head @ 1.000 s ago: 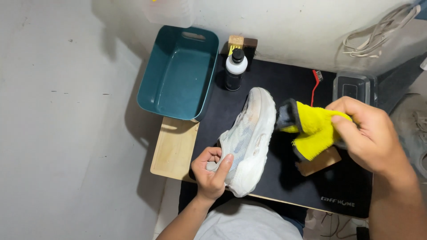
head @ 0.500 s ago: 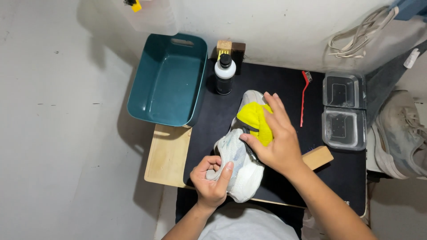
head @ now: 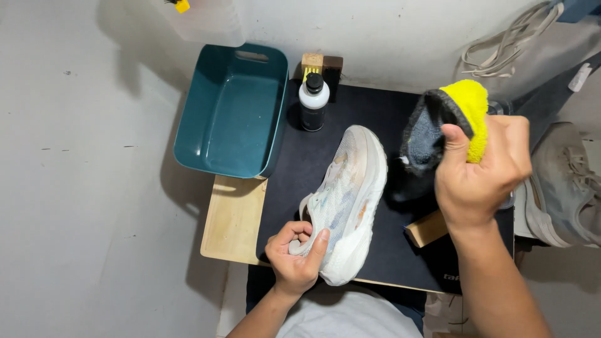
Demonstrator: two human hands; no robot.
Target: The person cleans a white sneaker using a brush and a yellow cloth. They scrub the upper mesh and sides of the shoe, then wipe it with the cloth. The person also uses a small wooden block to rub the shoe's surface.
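Observation:
A white knit sneaker (head: 347,194) lies on its side on a black mat (head: 375,119), toe pointing away from me. My left hand (head: 297,253) grips its heel end near the mat's front edge. My right hand (head: 479,172) is raised to the right of the shoe and holds a yellow and dark grey cloth (head: 441,128), bunched in the fingers and lifted clear of the shoe.
A teal plastic tub (head: 228,109) stands at the back left beside a black and white bottle (head: 312,100) and a wooden brush (head: 320,64). A wooden board (head: 233,219) pokes out under the mat. A wooden block (head: 427,228) lies under my right wrist. Another sneaker (head: 566,184) lies at right; laces (head: 504,40) sit behind.
My right hand pressed the cloth onto the shoe's toe half a second ago; now it has lifted off to the right with the cloth. My left hand stays on the heel.

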